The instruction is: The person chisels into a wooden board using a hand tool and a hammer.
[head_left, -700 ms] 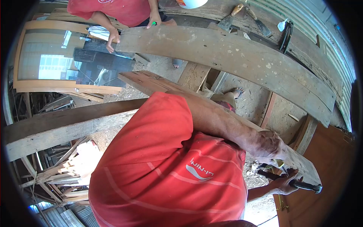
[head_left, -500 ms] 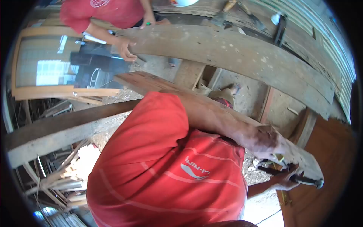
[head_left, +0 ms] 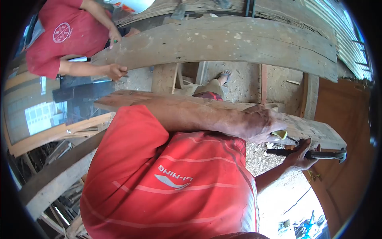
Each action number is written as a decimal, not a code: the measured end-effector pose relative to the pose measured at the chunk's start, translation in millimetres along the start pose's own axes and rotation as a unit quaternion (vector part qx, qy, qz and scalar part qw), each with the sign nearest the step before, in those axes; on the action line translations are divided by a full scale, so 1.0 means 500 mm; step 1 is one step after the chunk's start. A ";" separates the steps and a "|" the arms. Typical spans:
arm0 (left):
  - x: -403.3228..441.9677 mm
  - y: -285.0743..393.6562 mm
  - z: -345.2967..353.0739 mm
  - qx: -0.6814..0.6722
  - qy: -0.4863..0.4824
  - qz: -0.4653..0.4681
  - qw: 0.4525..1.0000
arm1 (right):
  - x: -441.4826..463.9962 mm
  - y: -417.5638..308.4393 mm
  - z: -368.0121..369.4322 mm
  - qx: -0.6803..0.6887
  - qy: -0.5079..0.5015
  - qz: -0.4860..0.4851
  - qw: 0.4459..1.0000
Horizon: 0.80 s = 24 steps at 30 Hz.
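Observation:
My left hand [head_left: 264, 124] is closed around a yellow-handled tool [head_left: 280, 134] with a thin dark shaft, whose tip I cannot make out. It lies against a long wooden plank [head_left: 314, 131], close to the plank's right end. Just below, my right hand [head_left: 303, 156] grips a black-handled hammer [head_left: 328, 155] partway along its handle. The hammer's head sits beside the plank's end corner, and I cannot tell whether they touch. My left forearm runs along the plank and hides part of it.
A co-worker in a red shirt [head_left: 59, 36] has both hands by a wide weathered board [head_left: 191, 44]. A white bucket [head_left: 133, 4] stands behind. Glazed frame [head_left: 28, 145] and beam [head_left: 59, 171] lie left; a brown wooden panel [head_left: 338, 107] stands right.
The view has shifted, bringing more of the co-worker into sight. My hands remain at the plank's right end, with the yellow handle now showing more clearly. The co-worker's hands stay near the wide board's left end.

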State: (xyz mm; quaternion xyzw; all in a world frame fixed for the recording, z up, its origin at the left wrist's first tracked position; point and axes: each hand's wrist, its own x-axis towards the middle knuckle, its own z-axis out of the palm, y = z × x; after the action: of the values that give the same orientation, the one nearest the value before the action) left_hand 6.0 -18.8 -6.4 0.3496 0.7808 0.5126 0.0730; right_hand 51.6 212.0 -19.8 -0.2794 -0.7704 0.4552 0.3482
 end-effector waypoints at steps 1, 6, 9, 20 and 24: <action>-0.002 0.002 -0.002 -0.007 0.002 -0.007 1.000 | 0.001 0.008 -0.006 0.002 -0.016 0.007 1.000; 0.008 0.010 -0.012 -0.034 -0.011 -0.006 0.999 | 0.014 0.034 -0.018 0.032 -0.018 -0.020 0.999; 0.010 0.017 -0.018 -0.053 -0.017 -0.010 0.998 | 0.006 0.024 -0.021 0.044 -0.023 0.011 0.999; 0.012 0.034 -0.044 -0.044 -0.035 -0.023 0.998 | 0.002 0.000 -0.020 0.003 -0.018 -0.021 1.000; 0.000 0.014 -0.018 -0.077 -0.029 -0.033 0.996 | -0.002 0.007 -0.020 0.032 -0.016 0.018 0.999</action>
State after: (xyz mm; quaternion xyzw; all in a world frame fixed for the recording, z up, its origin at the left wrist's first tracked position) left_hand 5.2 -23.8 3.8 0.3316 0.7478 0.5580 0.1394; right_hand 60.5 217.7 -19.7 -0.2749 -0.7558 0.4902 0.3359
